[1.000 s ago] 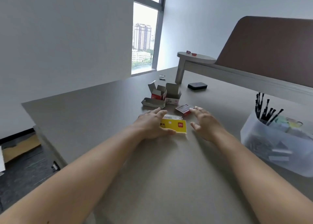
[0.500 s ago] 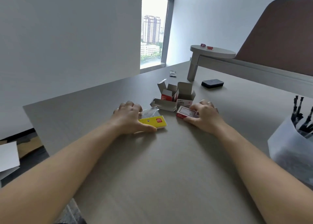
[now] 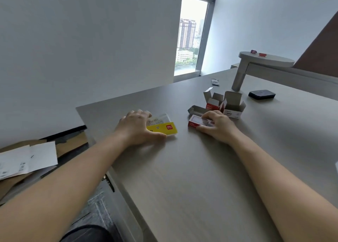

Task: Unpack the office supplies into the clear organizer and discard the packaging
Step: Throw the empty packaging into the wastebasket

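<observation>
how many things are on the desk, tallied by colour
yellow: 1, pack under the left hand
red: 1, small box under the right hand
white and red: 2, open boxes
grey: 2, flat carton, wrapper
black: 1, pad
total: 7

The left hand [image 3: 136, 127] has slid the yellow pack [image 3: 162, 129] leftward, away from the red box [image 3: 198, 122].

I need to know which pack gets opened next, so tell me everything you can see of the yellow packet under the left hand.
The yellow packet is a flat rectangular pack: a yellow card band with a red logo patch near its right end, and a clear plastic part with a white printed label behind it. It lies flat on the table near the far left corner, apparently unopened. The left hand covers its left end, thumb along the near edge, fingers curled over the far edge. Nothing else touches it.
</observation>
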The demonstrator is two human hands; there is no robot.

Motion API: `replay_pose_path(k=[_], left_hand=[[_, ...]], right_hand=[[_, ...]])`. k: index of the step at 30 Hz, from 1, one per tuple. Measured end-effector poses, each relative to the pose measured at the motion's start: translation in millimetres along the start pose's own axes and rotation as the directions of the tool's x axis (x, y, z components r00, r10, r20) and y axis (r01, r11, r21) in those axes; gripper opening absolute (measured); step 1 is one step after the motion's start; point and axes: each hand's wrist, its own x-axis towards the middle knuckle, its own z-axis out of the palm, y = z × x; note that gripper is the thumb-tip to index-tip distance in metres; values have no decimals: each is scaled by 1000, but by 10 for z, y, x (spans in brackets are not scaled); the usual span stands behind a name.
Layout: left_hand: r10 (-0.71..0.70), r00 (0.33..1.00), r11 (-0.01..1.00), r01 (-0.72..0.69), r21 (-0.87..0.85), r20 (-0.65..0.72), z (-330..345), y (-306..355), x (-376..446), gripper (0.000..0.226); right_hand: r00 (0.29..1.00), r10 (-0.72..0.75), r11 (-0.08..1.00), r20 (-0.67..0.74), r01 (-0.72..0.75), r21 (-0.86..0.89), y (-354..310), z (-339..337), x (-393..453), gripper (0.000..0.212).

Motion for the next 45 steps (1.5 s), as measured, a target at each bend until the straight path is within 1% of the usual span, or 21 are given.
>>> replay_pose_path(k=[2,5,9,14,19,24,26,27,30,32,34,38,40,43,45], left_hand=[[6,1000,1000,-6,-7,-9,9,-16,3,82],[9,1000,1000,-10,-26,-28,21,-64,-9,82],[9,998,997,-14,-79,-65,-20,-143,-127,90],[22,992,994,-35,-105,-121,-165,-291,-488,85],[-14,986,993,-6,-120,-164,-384,-614,-1166,85],[-123,978,989,105,-105,-172,-506,-1082,-2098,103],[-181,971,980,165,-114,-153,-484,-1287,-2477,99],[-214,967,973,199,-116,-139,-442,-1405,-2651,96],[-290,954,956,284,-72,-74,-235,-1733,-3070,99],[-349,937,937,349,0,-18,-16,-1927,-3263,94],[-390,921,921,390,7,26,245,-2133,-3362,90],[-448,880,891,454,-6,156,805,-2483,-3353,90],[-458,867,884,468,-5,194,1115,-2631,-3260,90],[-466,844,876,482,6,265,1606,-2805,-3094,89],[-470,827,872,488,21,308,1942,-2903,-2991,89]], right_hand=[[1000,12,1000,-14,-12,-1,-7,4,15,46],[998,-13,1000,-64,11,-18,-30,14,-8,49],[994,-23,1000,-108,22,-6,-113,8,-125,52],[986,-82,995,-146,89,42,-442,-18,-417,48],[971,-191,978,-140,201,61,-999,79,-837,48],[936,-334,934,-110,344,93,-1674,338,-1395,48],[928,-361,922,-96,370,111,-1932,509,-1627,48],[924,-374,916,-83,382,124,-2040,622,-1742,48],[915,-404,904,1,399,155,-2235,1084,-2040,47],[917,-387,915,99,369,161,-2252,1469,-2181,46],[914,-345,936,213,317,155,-2207,1848,-2246,47],[889,-276,957,366,291,17,-2041,2534,-2151,49],[874,-238,959,424,280,-39,-1957,2862,-2035,50],[825,-199,949,529,296,-105,-1809,3393,-1884,48],[790,-184,946,585,304,-113,-1687,3752,-1819,45]])
